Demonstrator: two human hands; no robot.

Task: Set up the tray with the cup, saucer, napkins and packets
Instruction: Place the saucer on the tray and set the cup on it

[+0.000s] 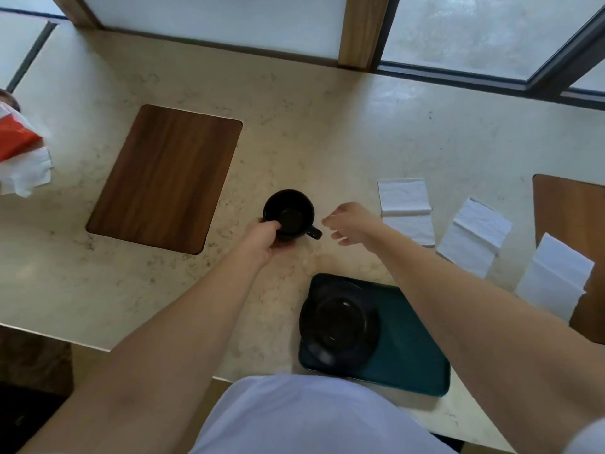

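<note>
At the far left edge, well left of the cup, a red and white packet (14,139) lies over crumpled white tissue (27,173), both cut off by the frame, so what they are is hard to say. Nearer the cup but still left of it, a rounded rectangle of dark wood grain (163,178) is set flush into the pale, speckled stone tabletop (327,132). The cup (289,214) is black, round and glossy, standing upright on the tabletop with its small handle pointing right. The left hand (263,235) is closed on the cup's near left rim, fingers curled over the edge. Just right of the cup's handle the right hand (352,224) hovers with fingers loosely spread, holding nothing. Below and right of the cup, a dark teal tray (415,352) with rounded corners lies on the tabletop's near edge; a black round saucer (340,322) rests on its left end, overhanging the rim slightly. Right of the cup, three white folded napkins (406,208) (473,237) (553,276) lie in a row on the tabletop, the last reaching onto a second wood inlay (573,211) cut off at the right edge. Beyond the cup, frosted window panes (458,31) in wood and dark metal frames back the tabletop
</note>
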